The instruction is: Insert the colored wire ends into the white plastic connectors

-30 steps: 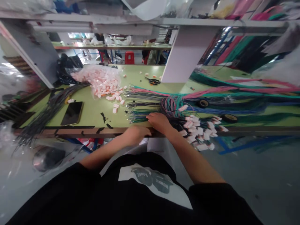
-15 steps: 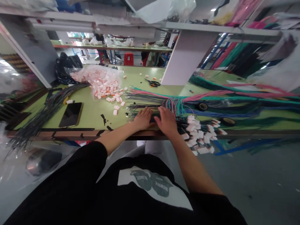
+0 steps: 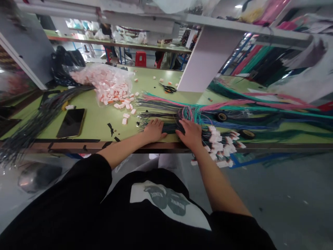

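Note:
My left hand (image 3: pixel 154 131) lies palm down on a bundle of dark green wires (image 3: pixel 170 127) near the table's front edge, fingers flat and thumb apart. Further right, my right hand (image 3: pixel 191 133) rests on the same wires, thumb stretched out toward the left hand. Neither hand is closed round anything that I can see. White connectors (image 3: pixel 215 137) on wire ends are heaped beside my right hand and hang over the edge. Behind the hands run pink and green wires (image 3: pixel 192 110), with loose wire ends fanned out to the left.
A plastic bag of white-and-orange connectors (image 3: pixel 111 86) spills onto the green table (image 3: pixel 101 119). A phone (image 3: pixel 71 122), grey wires (image 3: pixel 39 118), pliers (image 3: pixel 168 88) and tape rolls (image 3: pixel 221 117) lie about. A white upright panel (image 3: pixel 203 59) stands behind.
My hands have moved apart: the left slightly left, the right slightly right along the dark green wires. The camera view has tilted down a little.

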Tool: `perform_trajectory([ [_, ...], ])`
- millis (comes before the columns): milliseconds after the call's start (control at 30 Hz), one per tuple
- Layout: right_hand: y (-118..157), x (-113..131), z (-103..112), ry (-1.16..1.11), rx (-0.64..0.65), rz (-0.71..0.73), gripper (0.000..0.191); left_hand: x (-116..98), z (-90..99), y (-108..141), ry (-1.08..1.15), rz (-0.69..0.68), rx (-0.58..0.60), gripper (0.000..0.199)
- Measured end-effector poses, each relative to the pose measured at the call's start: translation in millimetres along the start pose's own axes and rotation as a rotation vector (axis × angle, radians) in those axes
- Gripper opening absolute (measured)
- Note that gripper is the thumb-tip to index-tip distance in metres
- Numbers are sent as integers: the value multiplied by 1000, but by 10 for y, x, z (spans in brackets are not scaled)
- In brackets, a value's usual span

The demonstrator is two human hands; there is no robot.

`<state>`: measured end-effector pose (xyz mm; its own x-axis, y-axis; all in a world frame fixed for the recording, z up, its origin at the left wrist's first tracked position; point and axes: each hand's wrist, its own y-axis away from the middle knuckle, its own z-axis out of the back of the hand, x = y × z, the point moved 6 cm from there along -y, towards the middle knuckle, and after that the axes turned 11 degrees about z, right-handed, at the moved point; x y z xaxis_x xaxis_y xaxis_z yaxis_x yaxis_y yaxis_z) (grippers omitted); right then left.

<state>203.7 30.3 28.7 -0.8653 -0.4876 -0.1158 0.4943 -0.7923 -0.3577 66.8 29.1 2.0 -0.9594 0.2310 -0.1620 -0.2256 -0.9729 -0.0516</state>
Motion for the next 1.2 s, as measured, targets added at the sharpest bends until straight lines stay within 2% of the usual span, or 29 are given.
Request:
perform_trajectory([
  [100, -105, 164, 53, 3, 66, 51, 31, 78, 69, 196, 18, -46, -42, 47],
  [167, -183, 310, 54, 82, 130, 115, 28, 261, 129, 309, 46, -17, -81, 42],
  [233, -249, 430, 24, 156, 178, 164, 28, 532, 213, 383, 84, 46, -155, 37],
  [300, -294, 478, -21, 175, 189, 169, 30, 878, 284, 407, 91, 187, -221, 37],
  [367, -313, 425, -56, 140, 161, 112, 29, 1205, 333, 403, 50, 341, -268, 46],
  [400, -313, 363, -67, 99, 133, 60, 27, 1336, 338, 393, 38, 404, -263, 50],
  [433, -306, 284, -73, 42, 95, -6, 25, 1417, 315, 372, 32, 411, -210, 48],
  [533, -259, 68, -65, -185, -78, -190, 20, 1533, 254, 351, 50, 433, -59, 34],
  [600, -244, 73, -44, -308, -189, -167, 17, 1551, 279, 388, 81, 490, -47, 32],
  [667, -253, 223, -33, -422, -238, -20, 13, 1512, 361, 439, 158, 524, -111, 33],
  [733, -258, 411, -40, -583, -243, 115, 12, 1398, 457, 459, 326, 474, -188, 36],
  [800, -257, 534, -56, -757, -249, 146, 14, 1221, 504, 415, 575, 352, -180, 36],
  [867, -257, 564, -67, -878, -287, 90, 17, 999, 480, 310, 812, 196, -45, 37],
  [967, -252, 521, -51, -941, -378, 7, 17, 762, 401, 135, 1047, 73, 136, 38],
  [1100, -238, 469, 10, -890, -466, -1, 17, 672, 285, 12, 1258, 31, 251, 33],
  [1200, -220, 471, 31, -822, -460, -6, 16, 660, 201, 19, 1393, 50, 351, 42],
])
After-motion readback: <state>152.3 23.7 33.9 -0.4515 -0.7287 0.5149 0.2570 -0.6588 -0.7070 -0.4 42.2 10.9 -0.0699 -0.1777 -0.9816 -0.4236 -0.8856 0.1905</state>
